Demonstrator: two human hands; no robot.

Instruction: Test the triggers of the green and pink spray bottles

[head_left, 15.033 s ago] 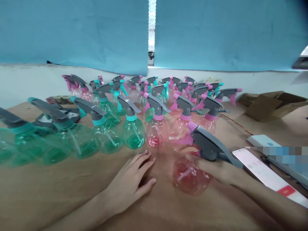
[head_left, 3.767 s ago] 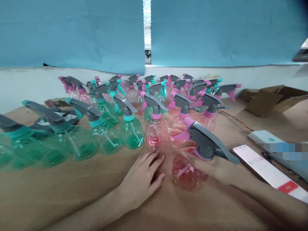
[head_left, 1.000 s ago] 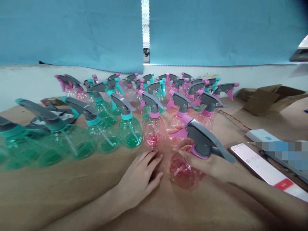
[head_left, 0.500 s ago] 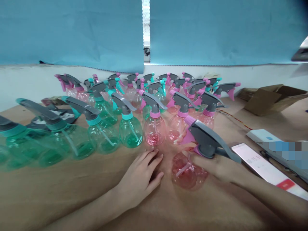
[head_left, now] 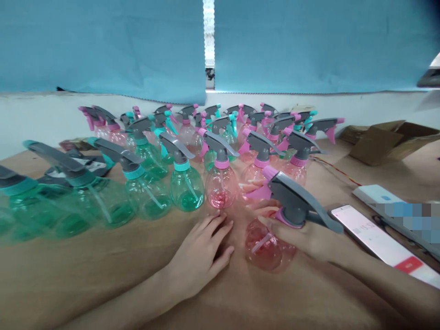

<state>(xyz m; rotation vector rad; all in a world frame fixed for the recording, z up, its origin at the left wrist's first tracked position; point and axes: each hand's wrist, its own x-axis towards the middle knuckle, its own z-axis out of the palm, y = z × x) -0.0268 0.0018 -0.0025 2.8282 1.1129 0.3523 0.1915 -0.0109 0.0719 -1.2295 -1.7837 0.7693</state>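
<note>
My right hand (head_left: 302, 236) is wrapped round the neck of a pink spray bottle (head_left: 266, 245) with a grey trigger head (head_left: 295, 204) and pink nozzle, tilted on the brown table (head_left: 85, 270). My left hand (head_left: 197, 256) lies flat on the table just left of that bottle, fingers spread, holding nothing. Its fingertips are close to an upright pink bottle (head_left: 220, 183). Beyond stand rows of several more spray bottles, green ones (head_left: 187, 183) on the left and pink ones (head_left: 295, 160) on the right.
A phone (head_left: 381, 240) with a lit white screen lies to the right of my right hand, beside a white flat device (head_left: 378, 195). Flattened cardboard (head_left: 381, 144) sits at the back right. A thin red cable (head_left: 335, 169) runs across the table. Blue sheets cover the wall behind.
The spray bottle in my right hand has tipped a little, its trigger head shifting slightly. My left hand has stayed flat in the same place.
</note>
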